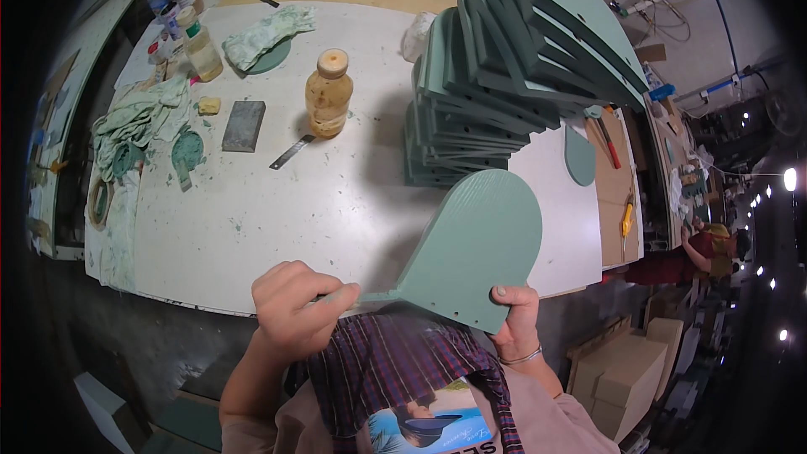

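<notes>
I hold a pale green arch-shaped panel (479,244) tilted up in front of me, above the near edge of the white table (277,227). My right hand (517,319) grips its lower right corner from below. My left hand (296,307) is closed around a thin flat tool (370,296) smeared green, whose tip touches the panel's lower left edge. Small holes show near the bottom edge of the panel. A plaid cloth (395,361) lies on my lap under both hands.
A tall leaning stack of green panels (496,76) stands at the table's back right. A brownish bottle (328,92), a grey block (244,126), a metal blade (292,152), stained rags (139,122) and several bottles (181,8) lie left. Another person (710,248) works far right, near cardboard boxes (622,378).
</notes>
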{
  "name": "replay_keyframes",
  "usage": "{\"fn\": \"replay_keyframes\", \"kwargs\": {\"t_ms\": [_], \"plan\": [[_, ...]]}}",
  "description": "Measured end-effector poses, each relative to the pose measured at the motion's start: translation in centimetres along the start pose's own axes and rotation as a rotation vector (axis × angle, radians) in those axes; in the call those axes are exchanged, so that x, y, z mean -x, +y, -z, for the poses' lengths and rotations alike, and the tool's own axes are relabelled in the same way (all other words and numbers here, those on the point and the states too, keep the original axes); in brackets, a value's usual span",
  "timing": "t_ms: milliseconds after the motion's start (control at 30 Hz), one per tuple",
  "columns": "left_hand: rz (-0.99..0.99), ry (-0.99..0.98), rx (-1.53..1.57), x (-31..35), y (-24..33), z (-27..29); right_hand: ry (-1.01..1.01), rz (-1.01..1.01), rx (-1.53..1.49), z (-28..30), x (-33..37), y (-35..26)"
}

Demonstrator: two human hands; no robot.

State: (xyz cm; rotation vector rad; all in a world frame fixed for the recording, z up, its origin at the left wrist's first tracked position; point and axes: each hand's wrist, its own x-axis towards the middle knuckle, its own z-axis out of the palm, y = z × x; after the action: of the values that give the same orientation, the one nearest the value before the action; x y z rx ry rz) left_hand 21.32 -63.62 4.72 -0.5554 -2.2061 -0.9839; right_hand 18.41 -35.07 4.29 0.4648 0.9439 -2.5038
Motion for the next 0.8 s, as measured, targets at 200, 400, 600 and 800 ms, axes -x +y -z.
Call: {"fn": "replay_keyframes", "kwargs": {"t_ms": [200, 400, 600, 800], "plan": [[0.020, 0.029, -0.001, -0.2, -0.2, -0.4, -0.018, -0.040, -0.018, -0.2, -0.1, 0.3], [0.003, -0.018, 0.032, -0.4, -0.1, -0.1, -0.008, -0.027, 0.019, -0.3, -0.1, 0.2], [0.152, 0.097, 0.043, -0.8, -0.4, -0.6, 0.027, -0.021, -0.042, -0.5, 0.5, 0.5], [0.419, 0.144, 0.310, 0.1, -0.4, -0.5, 0.056, 0.016, 0.099, -0.5, 0.9, 1.1]]}}
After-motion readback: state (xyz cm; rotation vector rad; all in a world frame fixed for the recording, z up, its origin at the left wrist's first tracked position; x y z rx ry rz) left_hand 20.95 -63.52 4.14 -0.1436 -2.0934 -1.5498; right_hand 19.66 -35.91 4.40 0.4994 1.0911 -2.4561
